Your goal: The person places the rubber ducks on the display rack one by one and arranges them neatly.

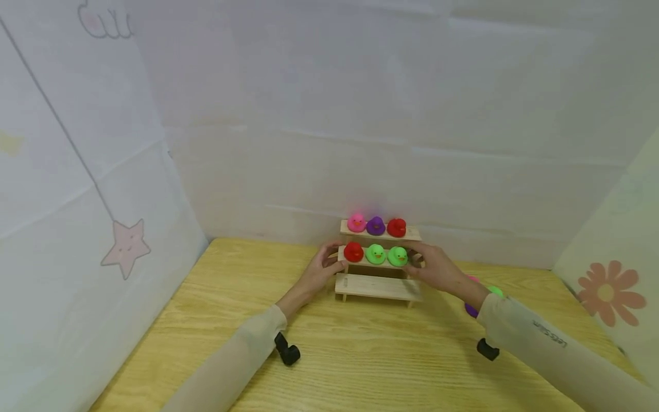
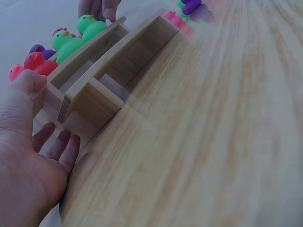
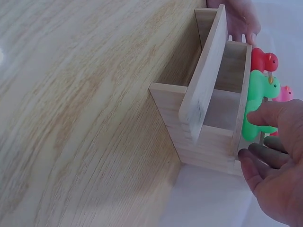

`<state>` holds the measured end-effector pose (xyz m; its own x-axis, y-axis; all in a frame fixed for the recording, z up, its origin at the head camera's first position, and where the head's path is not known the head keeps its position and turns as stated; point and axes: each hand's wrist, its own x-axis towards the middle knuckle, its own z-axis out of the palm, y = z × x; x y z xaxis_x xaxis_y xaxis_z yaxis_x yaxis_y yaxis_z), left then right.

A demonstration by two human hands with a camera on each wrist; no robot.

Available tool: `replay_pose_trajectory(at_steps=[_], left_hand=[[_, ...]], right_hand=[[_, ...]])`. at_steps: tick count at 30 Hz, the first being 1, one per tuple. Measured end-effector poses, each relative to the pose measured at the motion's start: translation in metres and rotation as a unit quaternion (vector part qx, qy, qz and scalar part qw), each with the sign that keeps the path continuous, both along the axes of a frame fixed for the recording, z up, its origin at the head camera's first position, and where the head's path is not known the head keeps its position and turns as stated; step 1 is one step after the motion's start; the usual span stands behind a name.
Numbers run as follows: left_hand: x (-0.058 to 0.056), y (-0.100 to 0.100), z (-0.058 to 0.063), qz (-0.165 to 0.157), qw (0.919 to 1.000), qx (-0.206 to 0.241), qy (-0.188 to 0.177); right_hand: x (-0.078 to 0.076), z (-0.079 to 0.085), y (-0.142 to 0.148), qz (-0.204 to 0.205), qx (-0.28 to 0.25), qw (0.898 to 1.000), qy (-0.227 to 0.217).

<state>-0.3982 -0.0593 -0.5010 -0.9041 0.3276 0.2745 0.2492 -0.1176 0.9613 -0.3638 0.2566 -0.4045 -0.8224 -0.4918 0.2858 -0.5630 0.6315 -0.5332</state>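
I observe a three-step stand of pale wood (image 1: 378,286) on the yellowish wood-grain table (image 1: 309,349). Its middle step carries one red rubber duck (image 1: 353,252) and two bright green rubber ducks (image 1: 376,255); the top step carries a pink, a purple and another red duck (image 1: 397,228). The left hand (image 1: 320,270) is at the middle step's left end, the right hand (image 1: 436,269) beside the rightmost green duck. Both have curved fingers, but whether either grasps firmly, I cannot tell.
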Motion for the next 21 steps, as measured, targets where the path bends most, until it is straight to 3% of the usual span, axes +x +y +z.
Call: replay_pose_trajectory(at_steps=[14, 21], left_hand=[[-0.008, -0.007, -0.005, 0.007, 0.9998, -0.016, -0.005], [-0.004, -0.013, 0.006, -0.009, 0.9996, -0.021, -0.019]], right_hand=[[0.015, -0.002, 0.033, -0.028, 0.013, 0.999, 0.021], [0.027, -0.008, 0.055, -0.048, 0.014, 0.998, 0.024]])
